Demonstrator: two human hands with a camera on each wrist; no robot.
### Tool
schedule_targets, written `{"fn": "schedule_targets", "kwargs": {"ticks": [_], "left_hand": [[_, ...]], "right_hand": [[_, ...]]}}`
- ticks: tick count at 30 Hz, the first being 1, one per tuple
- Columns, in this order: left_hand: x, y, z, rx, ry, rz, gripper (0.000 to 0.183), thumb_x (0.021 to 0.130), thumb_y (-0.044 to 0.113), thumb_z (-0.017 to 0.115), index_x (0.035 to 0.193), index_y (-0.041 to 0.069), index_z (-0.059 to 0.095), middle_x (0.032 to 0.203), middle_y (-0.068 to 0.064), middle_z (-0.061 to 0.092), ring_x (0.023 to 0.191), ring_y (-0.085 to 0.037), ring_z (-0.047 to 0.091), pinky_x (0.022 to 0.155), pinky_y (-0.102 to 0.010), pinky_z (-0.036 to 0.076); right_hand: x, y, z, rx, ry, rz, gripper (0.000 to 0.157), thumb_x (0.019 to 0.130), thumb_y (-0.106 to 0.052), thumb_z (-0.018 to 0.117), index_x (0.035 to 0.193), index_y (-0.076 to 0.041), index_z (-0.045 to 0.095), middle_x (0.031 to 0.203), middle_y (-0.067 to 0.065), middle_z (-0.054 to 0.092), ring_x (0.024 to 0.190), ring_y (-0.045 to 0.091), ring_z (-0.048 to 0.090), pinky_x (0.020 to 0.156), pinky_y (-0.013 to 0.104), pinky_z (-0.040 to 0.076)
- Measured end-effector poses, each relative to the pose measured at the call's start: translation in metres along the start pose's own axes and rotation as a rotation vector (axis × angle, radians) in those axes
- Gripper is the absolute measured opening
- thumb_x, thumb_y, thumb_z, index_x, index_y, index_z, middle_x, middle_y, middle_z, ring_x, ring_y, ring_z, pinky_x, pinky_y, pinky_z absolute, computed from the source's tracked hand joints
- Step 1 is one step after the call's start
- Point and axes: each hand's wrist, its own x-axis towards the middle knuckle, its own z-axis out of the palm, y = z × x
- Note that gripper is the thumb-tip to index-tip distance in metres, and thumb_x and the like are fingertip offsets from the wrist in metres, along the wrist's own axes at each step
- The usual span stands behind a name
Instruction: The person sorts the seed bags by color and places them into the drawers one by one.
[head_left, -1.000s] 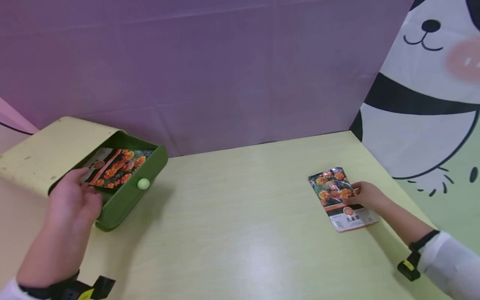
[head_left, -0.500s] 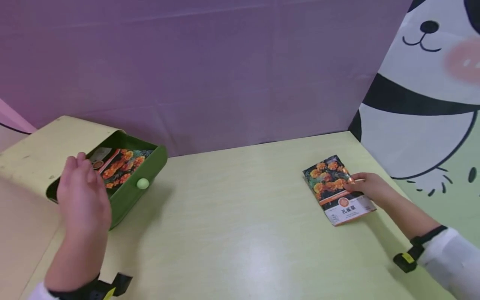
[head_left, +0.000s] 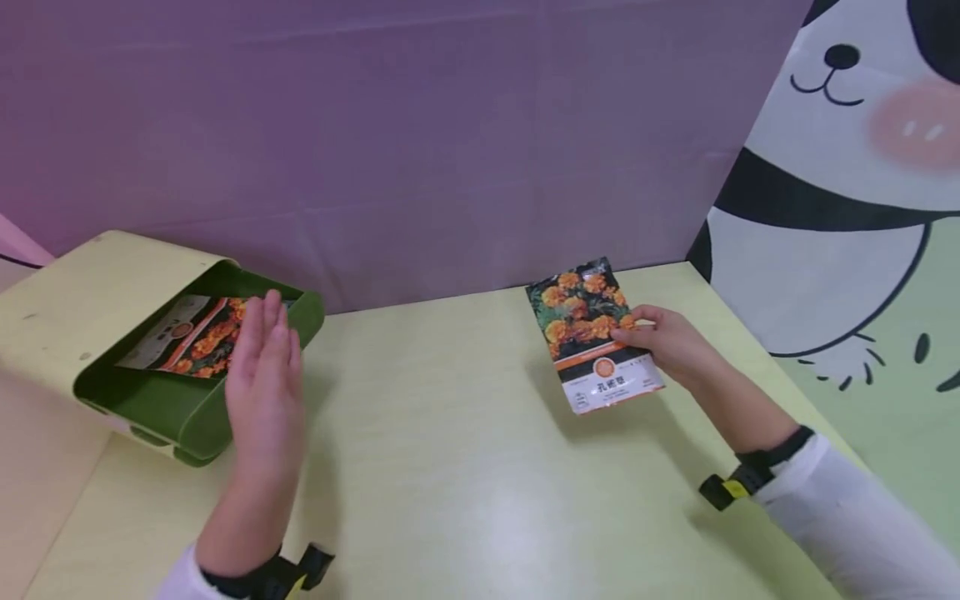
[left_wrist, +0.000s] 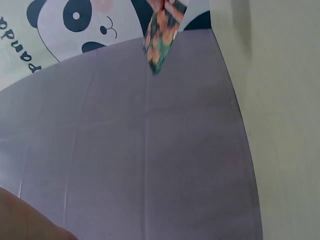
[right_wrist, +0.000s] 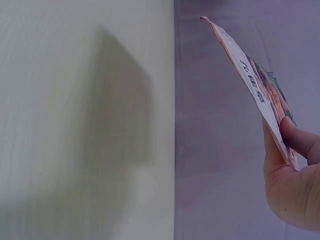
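Observation:
My right hand (head_left: 678, 346) pinches a seed packet (head_left: 588, 333) by its right edge, thumb on the printed front. Orange flowers fill the packet's upper part, and a white band with dark characters runs below. It is held above the table, its shadow falling beneath. In the right wrist view the packet (right_wrist: 255, 82) shows nearly edge-on between thumb and fingers. My left hand (head_left: 266, 392) is raised with straight fingers and holds nothing, overlapping the front of a green drawer (head_left: 161, 408). Inside the drawer lies a second flower packet (head_left: 202, 337), partly hidden by the fingers.
The drawer sticks out of a cream box (head_left: 105, 292) at the table's left. A purple cloth (head_left: 420, 150) hangs along the back edge of the pale table (head_left: 450, 467). On the right side is a wall sheet with a panda print (head_left: 832, 275).
My right hand has lifted the seed packet off the table and brought it leftward. My left hand has left the drawer's near side, straightened its fingers and moved right, across the drawer's front.

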Motion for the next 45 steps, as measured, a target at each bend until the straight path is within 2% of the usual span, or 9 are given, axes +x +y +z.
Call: {"fn": "schedule_targets", "kwargs": {"ticks": [4,8,11,15,18,21,25,32,45], "left_hand": [[-0.003,-0.018,0.011,0.088,-0.131,-0.094,0.061,0.104,0.019,0.042,0.155,0.009,0.011,0.161,-0.004,0.021,0.148,-0.014,0.023,0.12,-0.025,0.022],[-0.004,-0.043,0.023,0.129,-0.244,-0.259,0.06,0.105,0.02,0.04,0.155,0.004,0.01,0.16,-0.01,0.023,0.146,-0.019,0.027,0.118,-0.027,0.027],[-0.006,-0.061,0.031,0.151,-0.292,-0.379,0.059,0.105,0.02,0.04,0.154,0.001,0.014,0.158,-0.015,0.027,0.144,-0.023,0.033,0.115,-0.027,0.032],[-0.012,-0.079,0.037,0.165,-0.32,-0.473,0.057,0.104,0.02,0.041,0.151,-0.006,0.019,0.151,-0.024,0.035,0.139,-0.032,0.04,0.108,-0.027,0.04],[-0.016,-0.087,0.037,0.173,-0.312,-0.504,0.054,0.104,0.021,0.044,0.147,-0.007,0.028,0.143,-0.027,0.046,0.129,-0.033,0.052,0.101,-0.028,0.048],[-0.018,-0.092,0.036,0.19,-0.265,-0.526,0.046,0.103,0.02,0.046,0.142,-0.004,0.039,0.129,-0.022,0.06,0.11,-0.023,0.066,0.093,-0.026,0.055],[-0.02,-0.095,0.033,0.193,-0.198,-0.552,0.04,0.101,0.015,0.05,0.135,-0.006,0.046,0.112,-0.014,0.069,0.09,-0.013,0.07,0.083,-0.025,0.059],[-0.02,-0.096,0.03,0.234,-0.159,-0.567,0.036,0.1,0.012,0.052,0.131,-0.006,0.051,0.109,-0.015,0.071,0.084,-0.012,0.071,0.077,-0.023,0.06],[-0.018,-0.089,0.025,0.282,-0.172,-0.566,0.036,0.099,0.013,0.053,0.129,-0.006,0.052,0.095,-0.006,0.074,0.074,-0.007,0.069,0.065,-0.016,0.056]], "right_hand": [[-0.001,-0.017,0.03,0.009,-0.052,-0.023,0.021,0.095,-0.018,0.062,0.101,-0.004,0.047,0.077,-0.003,0.069,0.07,0.011,0.067,0.062,0.024,0.056],[-0.002,-0.024,0.056,0.012,-0.092,-0.047,0.021,0.093,-0.014,0.064,0.101,-0.003,0.049,0.078,0.001,0.07,0.068,0.012,0.068,0.06,0.025,0.057],[-0.002,-0.027,0.075,0.018,-0.109,-0.069,0.021,0.092,-0.013,0.066,0.1,-0.003,0.049,0.08,0.004,0.071,0.067,0.014,0.068,0.059,0.025,0.057],[-0.004,-0.03,0.098,0.038,-0.147,-0.081,0.019,0.091,-0.01,0.067,0.095,-0.003,0.049,0.082,0.009,0.072,0.066,0.015,0.069,0.059,0.026,0.057],[-0.006,-0.029,0.112,0.05,-0.182,-0.074,0.019,0.09,-0.009,0.067,0.092,-0.005,0.049,0.081,0.01,0.073,0.066,0.016,0.069,0.06,0.026,0.057],[-0.008,-0.028,0.123,0.049,-0.201,-0.074,0.02,0.089,-0.009,0.068,0.09,-0.005,0.049,0.081,0.012,0.073,0.065,0.016,0.069,0.059,0.026,0.057],[-0.009,-0.026,0.131,0.063,-0.228,-0.079,0.02,0.089,-0.009,0.069,0.091,-0.004,0.049,0.082,0.014,0.073,0.065,0.016,0.069,0.059,0.026,0.057],[-0.013,-0.027,0.137,0.076,-0.268,-0.088,0.022,0.089,-0.008,0.068,0.089,-0.006,0.046,0.082,0.015,0.073,0.064,0.016,0.069,0.058,0.025,0.057],[-0.018,-0.034,0.14,0.064,-0.294,-0.093,0.021,0.09,-0.009,0.067,0.092,-0.005,0.046,0.084,0.014,0.073,0.065,0.017,0.069,0.059,0.026,0.058]]}}
